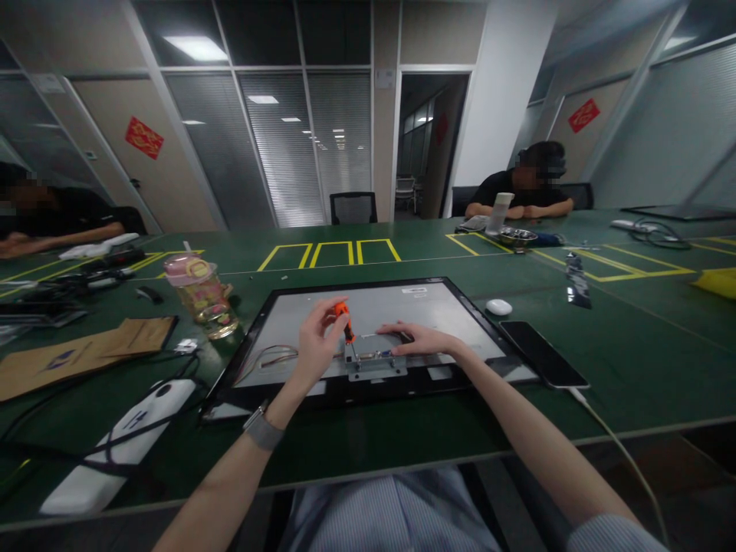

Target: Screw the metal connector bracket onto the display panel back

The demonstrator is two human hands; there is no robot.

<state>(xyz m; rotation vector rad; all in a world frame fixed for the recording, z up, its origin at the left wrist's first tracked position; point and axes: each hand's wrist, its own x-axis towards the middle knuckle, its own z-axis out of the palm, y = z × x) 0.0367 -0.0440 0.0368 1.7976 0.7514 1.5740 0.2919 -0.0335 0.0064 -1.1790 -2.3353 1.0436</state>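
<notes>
A flat display panel [425, 307] lies back side up in front of me, silver-grey with a black frame. Near its closest edge is a metal bracket [376, 366] with small parts on it. My left hand [318, 337] is closed around the orange and black handle of a screwdriver [343, 318]. The screwdriver stands nearly upright, its shaft pointing down at the bracket's left end. Across from it, my right hand [422, 339] rests by the bracket's right side with fingers stretched out. Thin wires [270, 356] run along the panel left of the bracket.
Left of the panel stand a pink-lidded bottle [201, 295], a paper bag [86, 353] and a white power strip [123, 445] with black cables. On the right lie a phone [543, 353] with a cable and a white earbud case [498, 307]. Two people sit across the table [322, 287].
</notes>
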